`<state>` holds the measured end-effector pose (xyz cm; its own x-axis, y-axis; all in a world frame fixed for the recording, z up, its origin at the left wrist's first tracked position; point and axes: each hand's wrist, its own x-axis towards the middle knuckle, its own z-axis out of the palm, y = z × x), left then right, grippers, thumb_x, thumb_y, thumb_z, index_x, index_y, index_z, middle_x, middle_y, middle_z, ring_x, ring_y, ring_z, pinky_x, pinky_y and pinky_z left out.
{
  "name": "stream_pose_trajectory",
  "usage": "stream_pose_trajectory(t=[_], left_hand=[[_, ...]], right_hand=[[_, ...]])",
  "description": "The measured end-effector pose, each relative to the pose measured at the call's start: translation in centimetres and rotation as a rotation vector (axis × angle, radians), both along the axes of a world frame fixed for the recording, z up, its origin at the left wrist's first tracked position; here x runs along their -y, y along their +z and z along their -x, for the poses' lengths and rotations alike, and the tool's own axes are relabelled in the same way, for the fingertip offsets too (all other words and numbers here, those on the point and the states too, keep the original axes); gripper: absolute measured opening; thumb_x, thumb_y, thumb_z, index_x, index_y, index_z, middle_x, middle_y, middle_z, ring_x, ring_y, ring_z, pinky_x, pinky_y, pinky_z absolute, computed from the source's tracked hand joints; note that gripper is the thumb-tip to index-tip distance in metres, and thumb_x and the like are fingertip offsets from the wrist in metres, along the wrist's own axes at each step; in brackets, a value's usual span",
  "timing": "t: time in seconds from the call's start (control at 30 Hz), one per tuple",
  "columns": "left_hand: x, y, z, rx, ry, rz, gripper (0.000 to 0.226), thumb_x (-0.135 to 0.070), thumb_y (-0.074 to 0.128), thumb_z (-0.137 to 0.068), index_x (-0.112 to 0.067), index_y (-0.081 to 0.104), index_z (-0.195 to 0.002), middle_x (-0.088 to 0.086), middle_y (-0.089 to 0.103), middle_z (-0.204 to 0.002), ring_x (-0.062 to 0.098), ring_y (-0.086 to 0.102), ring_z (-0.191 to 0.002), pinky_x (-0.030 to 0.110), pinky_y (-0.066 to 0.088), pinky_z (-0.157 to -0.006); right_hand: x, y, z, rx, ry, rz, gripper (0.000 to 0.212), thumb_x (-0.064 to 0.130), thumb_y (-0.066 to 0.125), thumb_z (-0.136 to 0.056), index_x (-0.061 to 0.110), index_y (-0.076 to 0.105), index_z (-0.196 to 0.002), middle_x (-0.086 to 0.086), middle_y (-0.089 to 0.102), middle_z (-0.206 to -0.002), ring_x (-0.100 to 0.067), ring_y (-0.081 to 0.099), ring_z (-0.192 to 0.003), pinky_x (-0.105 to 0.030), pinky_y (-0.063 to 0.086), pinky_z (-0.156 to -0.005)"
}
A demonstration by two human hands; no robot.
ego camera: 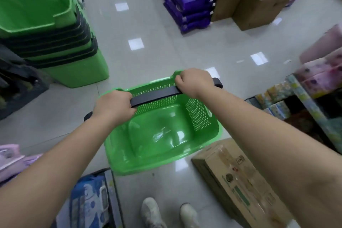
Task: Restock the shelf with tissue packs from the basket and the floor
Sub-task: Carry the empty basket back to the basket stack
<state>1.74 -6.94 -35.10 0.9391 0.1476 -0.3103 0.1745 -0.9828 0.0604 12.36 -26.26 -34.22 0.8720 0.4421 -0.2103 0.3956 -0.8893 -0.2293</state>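
Observation:
A green plastic basket (162, 146) hangs above the tiled floor in front of me, and nothing lies inside it. Its black handle (155, 94) runs across the top. My left hand (112, 105) grips the handle's left end and my right hand (194, 81) grips its right end. Tissue packs (277, 98) sit on the low shelf (311, 105) at the right. A blue tissue pack (88, 203) lies at the lower left.
A stack of green baskets (55, 42) stands at the left. Purple packs (192, 5) and cardboard boxes (259, 11) are piled on the floor ahead. A cardboard box (238, 181) lies by my right foot. My shoes (166, 214) show at the bottom.

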Motion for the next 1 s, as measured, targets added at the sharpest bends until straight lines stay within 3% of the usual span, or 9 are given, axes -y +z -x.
stream_pose_trajectory(t=[0.2, 0.33, 0.47, 0.57, 0.7, 0.87, 1.0], left_hand=[[1.0, 13.5, -1.5, 0.023, -0.068, -0.029, 0.019, -0.034, 0.052, -0.087, -0.021, 0.046, -0.075, -0.001, 0.045, -0.069, 0.024, 0.046, -0.073, 0.027, 0.035, -0.06], [2.1, 19.4, -3.8, 0.095, -0.187, -0.101, 0.018, -0.035, 0.053, -0.086, -0.019, 0.049, -0.078, 0.002, 0.048, -0.075, 0.026, 0.05, -0.075, 0.027, 0.035, -0.062], [2.3, 24.1, -7.3, 0.124, -0.248, -0.168, 0.019, -0.035, 0.052, -0.087, -0.02, 0.045, -0.078, 0.0, 0.046, -0.075, 0.025, 0.051, -0.077, 0.027, 0.035, -0.062], [1.9, 27.3, -9.8, 0.159, -0.239, -0.2, 0.018, -0.034, 0.051, -0.087, -0.021, 0.044, -0.077, -0.004, 0.041, -0.066, 0.022, 0.045, -0.071, 0.027, 0.033, -0.059], [1.5, 30.5, -13.1, 0.208, -0.232, -0.234, 0.02, -0.033, 0.05, -0.088, -0.022, 0.042, -0.074, -0.009, 0.038, -0.062, 0.019, 0.045, -0.068, 0.027, 0.029, -0.052], [-0.2, 32.4, -18.8, 0.275, -0.195, -0.219, 0.03, -0.033, 0.049, -0.089, -0.025, 0.036, -0.064, -0.008, 0.041, -0.062, 0.013, 0.042, -0.059, 0.024, 0.026, -0.046], [-3.5, 32.3, -23.9, 0.303, -0.155, -0.215, 0.018, -0.031, 0.05, -0.088, -0.021, 0.045, -0.074, -0.009, 0.04, -0.063, 0.014, 0.044, -0.063, 0.023, 0.027, -0.047]], right_hand=[[1.6, 12.1, 0.0, 0.036, -0.079, -0.04, 0.042, 0.028, 0.029, -0.093, 0.01, 0.043, -0.058, -0.005, 0.042, -0.058, -0.029, 0.044, -0.064, -0.028, 0.028, -0.054], [3.3, 16.8, -0.8, 0.063, -0.143, -0.08, 0.038, 0.028, 0.028, -0.096, 0.008, 0.049, -0.071, -0.011, 0.048, -0.077, -0.029, 0.044, -0.073, -0.03, 0.032, -0.065], [4.2, 20.1, -3.5, 0.106, -0.136, -0.147, 0.045, 0.029, 0.029, -0.095, 0.013, 0.037, -0.054, -0.011, 0.046, -0.07, -0.029, 0.044, -0.07, -0.029, 0.031, -0.059], [4.5, 22.9, -6.8, 0.165, -0.052, -0.194, 0.047, 0.03, 0.031, -0.095, 0.013, 0.035, -0.051, -0.004, 0.04, -0.056, -0.028, 0.044, -0.064, -0.028, 0.022, -0.047], [4.4, 26.5, -11.7, 0.228, 0.02, -0.186, 0.049, 0.033, 0.029, -0.097, 0.013, 0.038, -0.053, -0.001, 0.041, -0.056, -0.027, 0.045, -0.063, -0.03, 0.028, -0.052], [2.6, 29.5, -18.3, 0.28, 0.075, -0.2, 0.049, 0.031, 0.029, -0.097, 0.013, 0.033, -0.052, -0.003, 0.037, -0.053, -0.02, 0.036, -0.05, -0.028, 0.021, -0.046], [0.7, 30.0, -24.7, 0.285, 0.061, -0.191, 0.048, 0.032, 0.031, -0.096, 0.014, 0.033, -0.052, -0.004, 0.037, -0.052, -0.02, 0.034, -0.048, -0.027, 0.022, -0.046]])
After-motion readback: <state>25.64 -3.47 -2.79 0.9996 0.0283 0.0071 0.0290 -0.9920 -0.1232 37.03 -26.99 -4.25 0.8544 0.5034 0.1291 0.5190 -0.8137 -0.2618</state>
